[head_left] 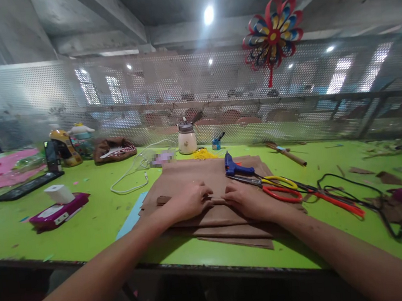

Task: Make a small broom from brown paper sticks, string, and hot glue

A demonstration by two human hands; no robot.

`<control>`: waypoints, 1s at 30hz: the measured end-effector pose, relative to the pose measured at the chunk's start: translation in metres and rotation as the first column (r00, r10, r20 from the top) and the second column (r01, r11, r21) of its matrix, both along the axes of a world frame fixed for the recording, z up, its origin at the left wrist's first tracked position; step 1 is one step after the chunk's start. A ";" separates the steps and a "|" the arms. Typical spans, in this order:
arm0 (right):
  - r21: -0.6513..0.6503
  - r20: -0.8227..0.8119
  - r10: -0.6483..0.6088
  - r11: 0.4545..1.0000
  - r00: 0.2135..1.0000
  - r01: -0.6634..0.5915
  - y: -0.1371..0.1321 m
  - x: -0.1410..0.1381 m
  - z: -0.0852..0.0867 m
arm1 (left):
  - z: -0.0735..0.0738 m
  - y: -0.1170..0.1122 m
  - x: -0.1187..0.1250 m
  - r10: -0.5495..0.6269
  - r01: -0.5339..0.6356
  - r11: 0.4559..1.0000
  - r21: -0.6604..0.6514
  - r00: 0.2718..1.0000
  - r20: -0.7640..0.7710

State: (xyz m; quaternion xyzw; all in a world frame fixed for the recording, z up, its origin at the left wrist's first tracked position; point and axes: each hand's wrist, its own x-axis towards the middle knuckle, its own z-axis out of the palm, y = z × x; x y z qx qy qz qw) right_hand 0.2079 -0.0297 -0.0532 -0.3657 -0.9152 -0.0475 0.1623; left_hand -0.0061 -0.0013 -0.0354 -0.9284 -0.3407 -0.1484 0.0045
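Observation:
Brown paper lies in a stack of several sheets on the green table. Over its middle, my left hand has curled fingers closed on a folded brown strip at the paper's surface. Opposite it, my right hand pinches the same fold with its fingertips, a small gap away from the left. Part of the fold is hidden beneath the fingers. Just past my right hand are a blue glue gun and scissors with red and yellow handles, both resting on the paper.
A purple power strip with a white plug and a white cable lie to the left. A jar stands at the back. Red-handled pliers and a black cord are on the right. A perforated screen borders the table's far side.

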 end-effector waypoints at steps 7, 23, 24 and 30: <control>-0.080 0.011 -0.010 0.997 1.000 0.010 0.013 0.005 -0.001 | -0.008 0.012 0.003 -0.011 0.016 0.998 -0.060 0.997 0.082; 0.059 0.140 -0.122 0.992 0.983 0.114 0.011 -0.006 -0.001 | -0.007 0.038 0.002 0.005 0.039 0.971 -0.234 0.983 0.181; 0.056 0.146 -0.124 0.992 0.981 0.117 0.013 -0.006 -0.001 | -0.007 0.037 0.002 -0.008 0.044 0.979 -0.198 0.984 0.177; 0.020 0.098 -0.143 0.990 0.985 0.141 0.020 0.000 -0.004 | -0.016 0.044 0.000 -0.019 0.044 0.986 -0.159 0.988 0.154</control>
